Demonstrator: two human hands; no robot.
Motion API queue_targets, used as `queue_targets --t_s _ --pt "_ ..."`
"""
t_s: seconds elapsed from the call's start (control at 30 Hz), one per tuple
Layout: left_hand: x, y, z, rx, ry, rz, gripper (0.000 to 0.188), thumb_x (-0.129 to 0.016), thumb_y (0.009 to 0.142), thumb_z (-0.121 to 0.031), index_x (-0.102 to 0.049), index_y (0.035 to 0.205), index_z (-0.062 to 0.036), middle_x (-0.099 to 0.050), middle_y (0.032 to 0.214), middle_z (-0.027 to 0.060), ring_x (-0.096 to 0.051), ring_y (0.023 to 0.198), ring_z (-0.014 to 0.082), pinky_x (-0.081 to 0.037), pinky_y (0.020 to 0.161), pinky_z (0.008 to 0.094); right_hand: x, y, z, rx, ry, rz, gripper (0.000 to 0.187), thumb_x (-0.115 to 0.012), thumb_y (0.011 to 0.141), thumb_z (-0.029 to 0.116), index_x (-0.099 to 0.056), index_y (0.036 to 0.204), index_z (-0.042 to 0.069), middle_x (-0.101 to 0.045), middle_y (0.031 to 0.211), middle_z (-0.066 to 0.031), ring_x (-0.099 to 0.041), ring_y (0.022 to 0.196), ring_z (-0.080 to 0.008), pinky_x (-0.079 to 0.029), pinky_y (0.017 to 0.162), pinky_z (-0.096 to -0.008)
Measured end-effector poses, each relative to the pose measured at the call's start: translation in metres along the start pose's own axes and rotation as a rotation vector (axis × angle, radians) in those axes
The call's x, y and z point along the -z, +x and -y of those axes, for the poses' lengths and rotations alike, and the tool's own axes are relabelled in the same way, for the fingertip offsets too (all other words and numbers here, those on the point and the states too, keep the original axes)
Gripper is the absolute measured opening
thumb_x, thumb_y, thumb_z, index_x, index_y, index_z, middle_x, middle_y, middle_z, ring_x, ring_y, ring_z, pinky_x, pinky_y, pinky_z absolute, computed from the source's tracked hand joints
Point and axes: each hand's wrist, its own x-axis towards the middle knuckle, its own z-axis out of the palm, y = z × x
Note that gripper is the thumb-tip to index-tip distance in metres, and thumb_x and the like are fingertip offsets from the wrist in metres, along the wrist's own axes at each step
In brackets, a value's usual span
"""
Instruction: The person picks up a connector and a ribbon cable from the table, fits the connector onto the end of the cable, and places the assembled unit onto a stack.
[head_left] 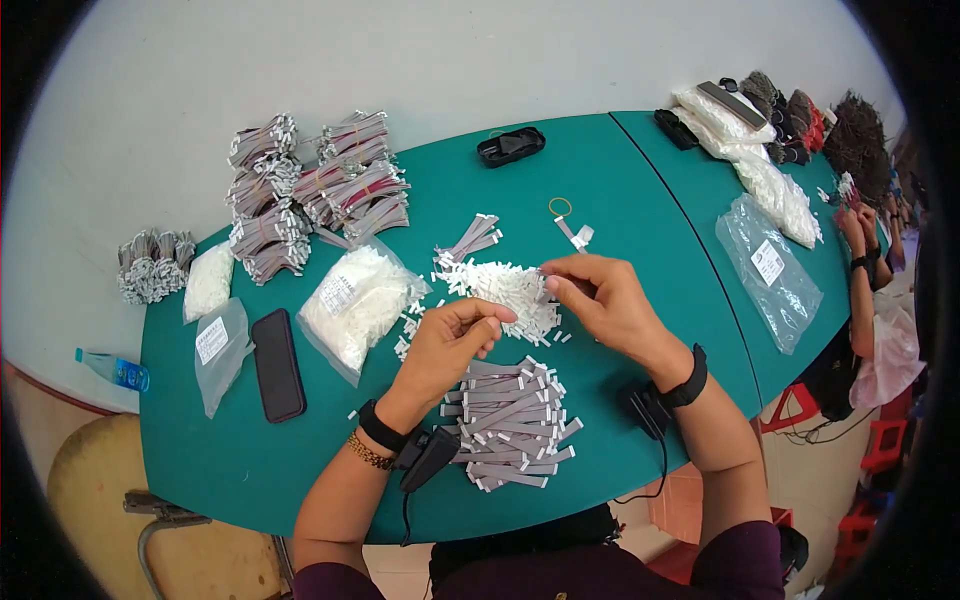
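Note:
Over a heap of small white plastic connector pieces (500, 285), my two hands face each other a short way apart. My left hand (452, 345) is closed, thumb against the curled forefinger at the heap's near left edge; whatever sits in that pinch is too small to name. Thumb and forefinger also meet on my right hand (612, 305), at the heap's right side, where a tiny white bit shows that I cannot make out. Below the hands lies a pile of grey flat ribbon cables (515, 420) with white ends. A few similar cables (472, 238) lie behind the heap.
Bundled cables (270, 200) are stacked at the back left. Near them are a bag of white pieces (355, 300), a dark phone (278, 365) and a bottle (112, 370). A black case (511, 147) stands behind. At right, another person's hands (855, 225) work beside a clear bag (768, 270).

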Motion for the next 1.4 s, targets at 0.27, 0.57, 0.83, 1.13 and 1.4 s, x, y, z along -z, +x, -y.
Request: queue_targets --t_s 0.27,0.57,0.83,1.13,1.4 --pt "-0.010 -0.005 -0.006 -0.004 -0.026 -0.075 0.017 -0.062 0.082 -0.009 -0.061 0.097 -0.0006 -0.061 0.085 0.0010 -0.052 0.073 0.0045 -0.039 0.062 0.0181 -0.022 -0.010 0.006 -0.085 0.520 0.060 0.017 -0.059 0.085 0.013 -0.061 0.092 -0.002 -0.061 0.077 -0.0029 -0.053 0.070 -0.0061 -0.042 0.063 -0.0200" --pt "-0.016 -0.006 -0.006 -0.081 -0.150 -0.141 0.017 -0.066 0.080 -0.012 -0.060 0.092 -0.0016 -0.061 0.084 0.0001 -0.052 0.074 0.0045 -0.040 0.063 0.0180 -0.028 -0.017 0.004 -0.199 0.693 0.192 0.013 -0.059 0.085 0.011 -0.058 0.093 0.001 -0.062 0.078 -0.0029 -0.056 0.068 -0.0058 -0.044 0.061 -0.0174" --pt "-0.017 -0.006 -0.002 -0.113 -0.105 -0.175 0.016 -0.065 0.081 -0.012 -0.060 0.091 -0.0008 -0.060 0.080 0.0002 -0.050 0.069 0.0043 -0.039 0.060 0.0178 -0.028 -0.019 0.009 -0.308 0.766 0.253 0.013 -0.056 0.087 0.011 -0.059 0.092 -0.001 -0.064 0.080 -0.0067 -0.061 0.068 -0.0093 -0.048 0.058 -0.0190" --pt "-0.020 -0.006 -0.003 -0.096 -0.175 -0.163 0.014 -0.063 0.082 -0.011 -0.061 0.091 -0.0009 -0.060 0.081 0.0008 -0.050 0.069 0.0049 -0.039 0.061 0.0188 -0.031 -0.021 0.008 -0.264 0.727 0.237 0.018 -0.052 0.090 0.012 -0.061 0.092 -0.004 -0.064 0.081 -0.0083 -0.062 0.071 -0.0113 -0.051 0.063 -0.0215" --pt "-0.018 -0.006 -0.001 -0.041 -0.231 -0.135 0.013 -0.062 0.083 -0.010 -0.061 0.091 -0.0007 -0.060 0.078 0.0010 -0.048 0.065 0.0057 -0.038 0.059 0.0189 -0.036 -0.026 0.008 -0.131 0.617 0.143 0.019 -0.052 0.090 0.011 -0.061 0.093 -0.005 -0.063 0.080 -0.0076 -0.061 0.072 -0.0116 -0.051 0.065 -0.0222"
